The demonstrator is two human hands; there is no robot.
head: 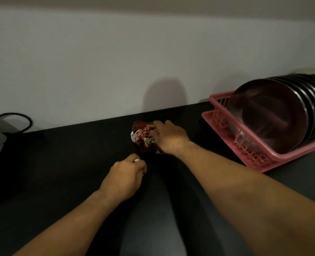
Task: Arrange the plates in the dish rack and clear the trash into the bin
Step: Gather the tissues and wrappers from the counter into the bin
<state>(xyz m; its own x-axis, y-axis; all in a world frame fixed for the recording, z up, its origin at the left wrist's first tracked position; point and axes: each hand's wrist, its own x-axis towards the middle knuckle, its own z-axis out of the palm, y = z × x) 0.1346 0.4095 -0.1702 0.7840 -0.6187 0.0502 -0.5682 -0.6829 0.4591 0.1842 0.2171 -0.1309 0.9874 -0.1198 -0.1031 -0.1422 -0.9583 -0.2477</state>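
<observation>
so the plate half looks done to me: the plates are all standing on edge in a row inside the pink dish rack, off to the outer side of the right hand and a bit beyond it. on edge makes sense, that's how the slots hold them and they drain that way.

what's left is the trash. the right hand is reached out with its fingers curled down over a crumpled red and silver wrapper, which sits on the dark table under its fingertips and toward the thumb side. gripping from above like that scrunches the foil into one lump, so it should lift in one go.

the left hand is closer to the body, near the right wrist, with fingers curled in tight. there's a small pale scrap showing at its fingertips, so i'd say it's pinching a torn-off bit, though it's too small to tell what it is. a fingertip pinch is about the only way to get something that flat off a table.

far out past the left hand's outer side, at the table's edge, there's a black ring. could be the bin's rim, can't tell for sure. if it is, both hands need to carry their bits over that way.
</observation>
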